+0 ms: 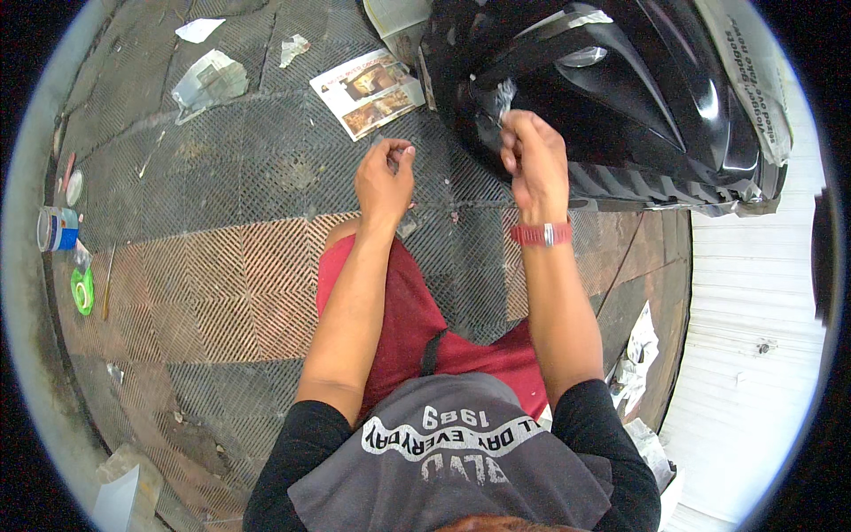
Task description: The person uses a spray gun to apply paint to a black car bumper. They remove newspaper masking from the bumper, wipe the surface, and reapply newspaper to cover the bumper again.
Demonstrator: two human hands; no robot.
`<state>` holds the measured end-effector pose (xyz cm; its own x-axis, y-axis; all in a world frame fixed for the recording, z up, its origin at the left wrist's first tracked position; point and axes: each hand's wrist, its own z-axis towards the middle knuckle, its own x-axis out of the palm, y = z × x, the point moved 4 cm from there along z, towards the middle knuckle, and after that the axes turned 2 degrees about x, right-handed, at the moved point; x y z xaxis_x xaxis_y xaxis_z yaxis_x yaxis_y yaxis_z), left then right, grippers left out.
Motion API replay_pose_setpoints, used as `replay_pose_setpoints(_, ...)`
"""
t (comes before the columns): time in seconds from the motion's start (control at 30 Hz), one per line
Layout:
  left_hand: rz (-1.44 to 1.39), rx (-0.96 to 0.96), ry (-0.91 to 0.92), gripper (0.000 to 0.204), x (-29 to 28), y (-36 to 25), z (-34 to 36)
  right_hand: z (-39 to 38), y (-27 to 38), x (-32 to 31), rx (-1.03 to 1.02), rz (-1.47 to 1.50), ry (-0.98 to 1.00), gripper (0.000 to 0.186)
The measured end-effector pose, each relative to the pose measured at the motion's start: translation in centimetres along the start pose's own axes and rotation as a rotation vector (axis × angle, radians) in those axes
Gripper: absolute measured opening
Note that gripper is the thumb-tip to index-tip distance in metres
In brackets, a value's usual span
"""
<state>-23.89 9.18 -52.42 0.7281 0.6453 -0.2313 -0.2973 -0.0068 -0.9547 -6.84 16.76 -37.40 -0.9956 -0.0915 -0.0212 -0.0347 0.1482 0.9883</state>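
Note:
My right hand [534, 160], with a red watch strap on its wrist, is raised in front of a glossy black vehicle body panel [620, 97]. Its thumb and fingers pinch a crumpled, whitish see-through strip [506, 92] that sticks up above them. To the left, over the floor, my left hand [386, 177] is closed, its fingers curled toward the thumb. A small greyish bit shows at those fingertips, too small to name. Newspaper [753, 80] is fixed along the panel's right edge, and more paper [397, 25] borders its upper left.
A printed newspaper sheet [368, 91] and paper scraps [210, 84] lie on the grey and tan ridged floor tiles [257, 293]. At the far left are a blue-labelled tub [58, 229], a green tape roll [82, 291] and a thin stick [108, 284]. A white ribbed wall [745, 301] stands right.

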Motion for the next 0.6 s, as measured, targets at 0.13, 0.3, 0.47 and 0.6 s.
replay_pose_setpoints(0.13, -0.103, 0.114, -0.019, 0.014, 0.6, -3.6, 0.7, -5.1, 0.8, -4.5, -0.089, -0.324, -0.027, 0.012)
replay_pose_setpoints(0.3, -0.179, 0.382, -0.083, 0.016, 1.8, -12.2, 3.9, -11.9, 1.7, -13.5, -0.358, -0.946, -0.162, 0.012)
replay_pose_setpoints(0.47, -0.133, 0.834, -0.286, 0.019, 2.4, -22.7, 8.2, -17.4, 2.0, -24.4, -0.26, -1.23, -0.451, 0.012)
replay_pose_setpoints(0.6, -0.024, 0.95, -0.302, 0.025, 3.1, -27.7, 10.5, -21.1, 1.1, -29.5, -0.22, -1.211, -0.545, 0.011)
